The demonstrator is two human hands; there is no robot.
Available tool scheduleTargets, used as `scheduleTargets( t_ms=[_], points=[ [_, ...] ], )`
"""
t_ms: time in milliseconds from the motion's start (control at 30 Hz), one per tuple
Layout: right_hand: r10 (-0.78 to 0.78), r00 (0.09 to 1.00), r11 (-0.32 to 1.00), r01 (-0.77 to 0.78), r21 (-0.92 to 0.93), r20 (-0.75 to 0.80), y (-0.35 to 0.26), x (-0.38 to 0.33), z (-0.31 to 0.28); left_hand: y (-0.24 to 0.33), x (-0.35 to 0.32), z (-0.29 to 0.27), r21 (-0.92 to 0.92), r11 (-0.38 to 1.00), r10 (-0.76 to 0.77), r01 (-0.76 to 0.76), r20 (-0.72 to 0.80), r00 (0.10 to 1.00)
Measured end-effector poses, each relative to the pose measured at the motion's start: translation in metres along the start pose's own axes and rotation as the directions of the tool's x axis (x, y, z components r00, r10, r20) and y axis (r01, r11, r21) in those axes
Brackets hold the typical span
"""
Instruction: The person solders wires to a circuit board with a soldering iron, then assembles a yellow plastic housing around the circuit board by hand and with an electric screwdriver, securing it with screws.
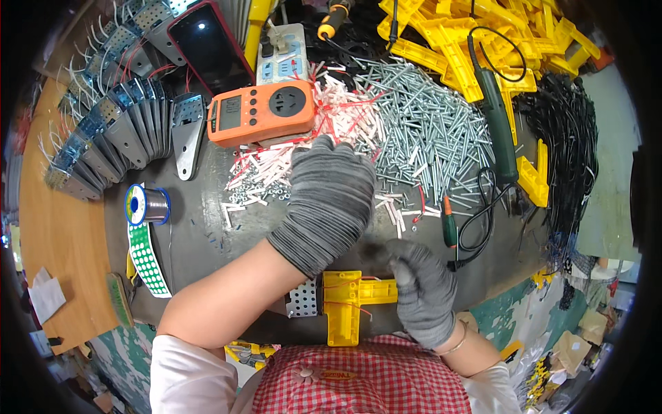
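My left hand (329, 200), in a grey striped knit glove, reaches over the pile of thin white sleeves (352, 124). Its fingers point down into the pile and their tips are hidden. My right hand (424, 293), gloved alike, is beside a yellow plastic housing (343, 310). Its fingers are curled with the thumb against them, and a dark smear lies at the fingertips; what they hold cannot be made out. The housing lies close in front of me, a thin reddish wire across it. Against its left side sits a perforated metal plate (302, 301), partly covered by my left forearm.
Screws (434, 124) heap right of the sleeves. An orange multimeter (262, 114), a phone (210, 48) and a solder spool (147, 205) are on the left, near rows of metal brackets (124, 127). A green-handled screwdriver (449, 224), a corded green tool (498, 124) and yellow housings (462, 48) lie right.
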State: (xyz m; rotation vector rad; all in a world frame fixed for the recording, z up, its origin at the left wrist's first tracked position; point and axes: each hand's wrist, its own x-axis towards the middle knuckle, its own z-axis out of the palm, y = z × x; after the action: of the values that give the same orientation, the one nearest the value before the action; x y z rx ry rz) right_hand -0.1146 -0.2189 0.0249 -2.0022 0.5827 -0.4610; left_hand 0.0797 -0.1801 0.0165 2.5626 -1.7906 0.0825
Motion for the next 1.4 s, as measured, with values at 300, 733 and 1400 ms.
scheduleTargets(
  t_ms=[300, 733, 1400],
  points=[
    [0.035, 0.989, 0.968, -0.070, 0.240, 0.146, 0.022, 0.052, -0.007, -0.008, -0.051, -0.009, -0.407, 0.903, 0.030, -0.139, -0.262, 0.965],
    [-0.146, 0.955, 0.980, 0.105, 0.168, 0.257, -0.003, 0.031, -0.004, 0.006, -0.114, -0.027, -0.967, -0.231, -0.287, 0.111, 0.177, 0.942],
    [-0.113, 0.824, 0.868, 0.354, -0.348, 0.555, -0.019, 0.030, -0.040, 0.027, -0.168, -0.016, -0.958, 0.269, -0.388, 0.097, -0.016, 0.922]
  ],
)
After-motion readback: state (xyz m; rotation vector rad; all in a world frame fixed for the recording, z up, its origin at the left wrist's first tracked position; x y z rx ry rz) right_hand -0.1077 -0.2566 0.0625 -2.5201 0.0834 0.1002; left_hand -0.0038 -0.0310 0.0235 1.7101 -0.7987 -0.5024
